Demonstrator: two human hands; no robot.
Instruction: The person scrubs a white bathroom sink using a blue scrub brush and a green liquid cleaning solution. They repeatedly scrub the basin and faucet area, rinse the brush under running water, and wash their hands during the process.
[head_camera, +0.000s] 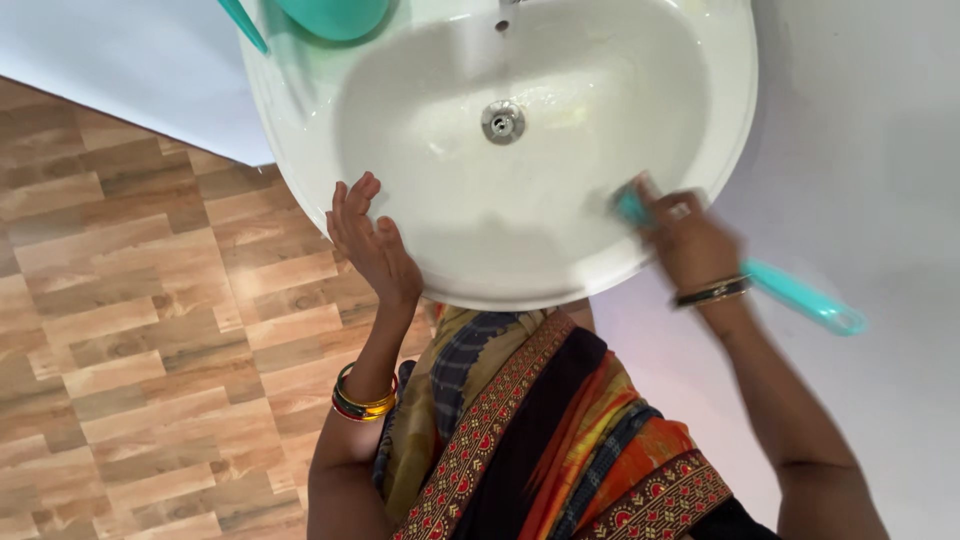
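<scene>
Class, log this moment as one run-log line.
left hand: open on basin rim | right hand: grips teal brush, head inside basin | drain: uncovered

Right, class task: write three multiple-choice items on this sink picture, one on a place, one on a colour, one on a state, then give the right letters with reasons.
1. Where does the left hand rest?
A. on the near rim of the sink
B. on the drain
C. on the floor

2. What colour is the brush in the right hand?
A. red
B. turquoise
C. black

3. How is the drain?
A. plugged, basin full
B. covered by a cloth
C. uncovered, basin not filled

Answers:
1 A: the palm lies against the basin's front edge.
2 B: its long handle, sticking out past the wrist, is turquoise.
3 C: the metal drain shows bare in the white bowl, with no standing water.
</scene>
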